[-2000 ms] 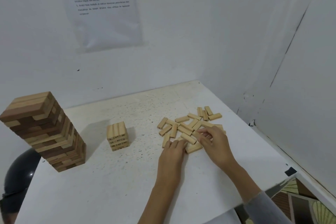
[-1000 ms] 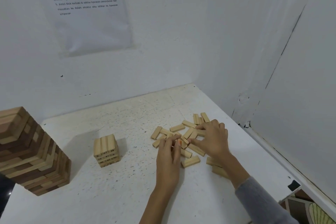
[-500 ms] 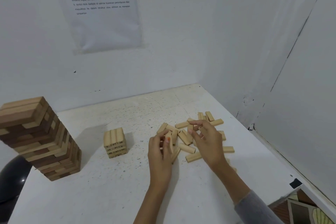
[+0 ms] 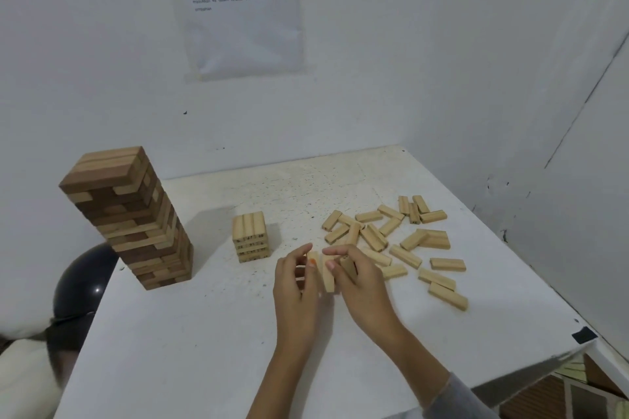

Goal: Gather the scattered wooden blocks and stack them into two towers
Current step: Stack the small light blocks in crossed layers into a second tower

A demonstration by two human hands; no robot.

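The tall tower (image 4: pixel 129 214) at 9 o'clock is of smooth wood, some blocks pale and some dark brown, all with a matt finish. The short tower (image 4: pixel 250 235) near the centre and the scattered blocks (image 4: pixel 405 255) at 2 o'clock are of pale, unvarnished-looking wood with fine grain. The upright blocks (image 4: pixel 328 274) at the centre have the same pale wood. The table (image 4: pixel 204 333) is white and matt, its top speckled and a little rough toward 12 o'clock. On the wall at 12 o'clock a paper sheet (image 4: pixel 241 10) sits in a shiny clear plastic cover. At 8 o'clock a black round object (image 4: pixel 85 282) is glossy. The sleeve (image 4: pixel 456 398) at 5 o'clock is of grey cloth
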